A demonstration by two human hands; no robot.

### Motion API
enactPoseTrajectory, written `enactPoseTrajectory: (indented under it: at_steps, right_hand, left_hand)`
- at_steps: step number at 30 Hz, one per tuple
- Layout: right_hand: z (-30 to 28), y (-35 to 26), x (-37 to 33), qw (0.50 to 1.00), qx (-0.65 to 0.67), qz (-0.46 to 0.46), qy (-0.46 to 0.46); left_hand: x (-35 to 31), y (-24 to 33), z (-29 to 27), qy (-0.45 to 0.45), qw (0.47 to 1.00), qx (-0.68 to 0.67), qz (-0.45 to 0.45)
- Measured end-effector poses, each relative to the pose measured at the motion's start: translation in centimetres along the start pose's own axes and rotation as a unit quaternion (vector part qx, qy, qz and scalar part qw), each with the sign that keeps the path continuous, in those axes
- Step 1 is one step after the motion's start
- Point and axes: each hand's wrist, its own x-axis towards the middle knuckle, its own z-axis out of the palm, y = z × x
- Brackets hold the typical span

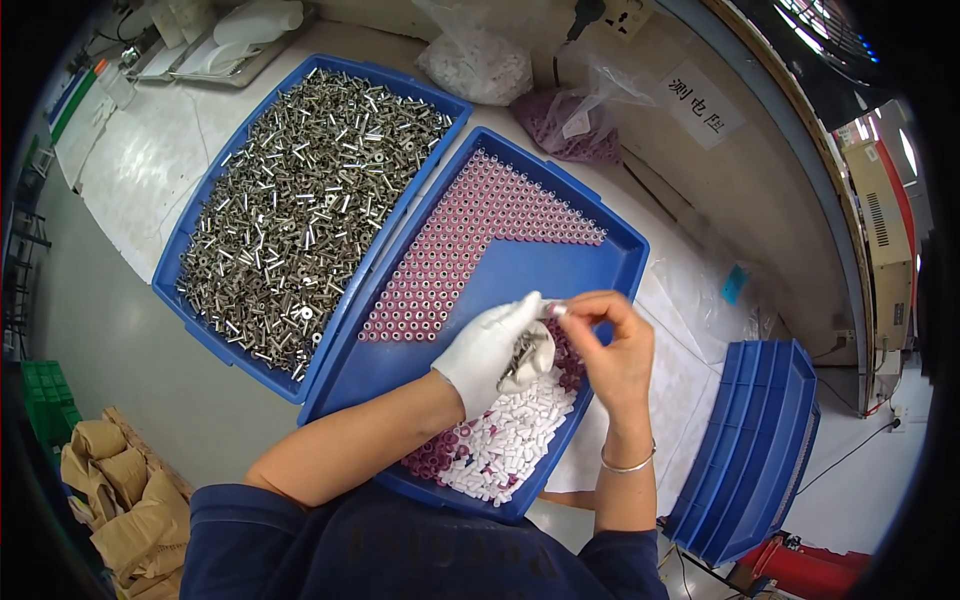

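My left hand (484, 350), in a white glove, is curled around several small metal pins (523, 352), its thumb and fingertip pinched together. My bare right hand (622, 358) meets those fingertips, pinching a small whitish-pink piece (558, 310); motion blur hides its exact shape. Both hands are above a blue tray (535, 275). Inside it, pink ring-topped pieces (440, 245) stand upright in tight rows at the far and left sides. Loose white sleeves (522, 432) and purple-pink rings (428, 460) lie heaped at the near end, partly under my hands.
A second blue tray (166, 272) at left is full of metal pins (300, 200). Bags of white parts (478, 68) and purple parts (570, 128) lean against the wall. Stacked blue trays (745, 450) stand at right, and brown paper sacks (130, 490) lie lower left.
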Motion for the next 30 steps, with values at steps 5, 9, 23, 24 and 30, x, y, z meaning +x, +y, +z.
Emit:
enactPoseTrajectory:
  at_steps: [5, 9, 23, 24, 30]
  right_hand:
    - [-2.2, 3.4, 4.6, 0.946, -0.293, -0.063, 0.124]
    - [-2.9, 6.8, 7.2, 0.902, -0.41, -0.057, 0.12]
    - [-2.4, 7.7, 8.5, 0.881, -0.456, -0.076, 0.104]
    - [-2.5, 7.3, 7.9, 0.887, -0.442, -0.084, 0.106]
    - [-2.9, 2.0, 2.0, 0.928, -0.36, -0.055, -0.075]
  left_hand:
    - [1.2, 2.0, 3.1, 0.186, 0.965, -0.173, 0.063]
    - [1.0, 1.3, 1.8, 0.174, 0.969, -0.169, 0.045]
    - [1.0, 0.1, -0.5, 0.05, 0.99, -0.128, 0.024]
    - [0.9, 0.0, -0.5, 0.05, 0.991, -0.118, 0.033]
    - [0.7, 0.0, -1.0, 0.064, 0.994, -0.069, 0.06]
